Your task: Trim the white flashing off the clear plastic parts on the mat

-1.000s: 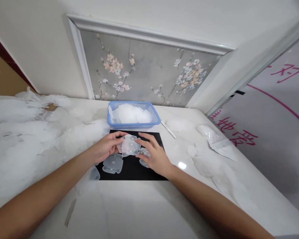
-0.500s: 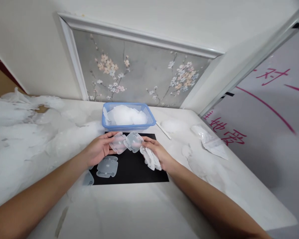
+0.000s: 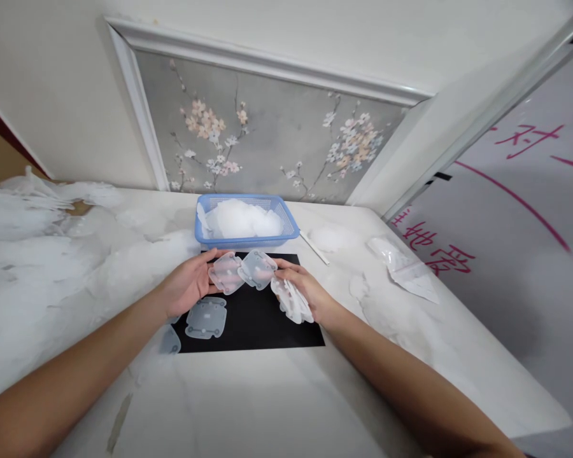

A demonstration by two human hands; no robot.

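Far left on the table [image 3: 248, 407]: a heap [image 3: 38, 254] of white pieces.

My left hand [image 3: 186, 287] is closed on the left piece [image 3: 225, 273], thumb on top and fingers under. It is held over the far edge of the mat [image 3: 253, 324]. Nearer me, a flat piece [image 3: 206, 318] lies on the mat. A corner piece [image 3: 170, 341] sits half off the mat's near-left corner.

My right hand [image 3: 308, 294] pinches the right piece [image 3: 258, 268] at the fingertips. The same hand also clamps a fanned stack [image 3: 291, 303] against the palm. The basket [image 3: 248, 240] stands just beyond the mat.

Handling, my judgement:
- Grip the pieces by their edges only.
- Keep both level over the dark mat, where their outlines and small studs read best.
- The right hand carries two loads, so the stack could slip. Keep the lower fingers tight.

Unclear:
- Whether the two held pieces touch or overlap.
- How many pieces are in the stack.
- What the white fill in the basket is.
- What is in the bag [image 3: 403, 266], far right.
- Both forearms are cut off at the frame's near edge.
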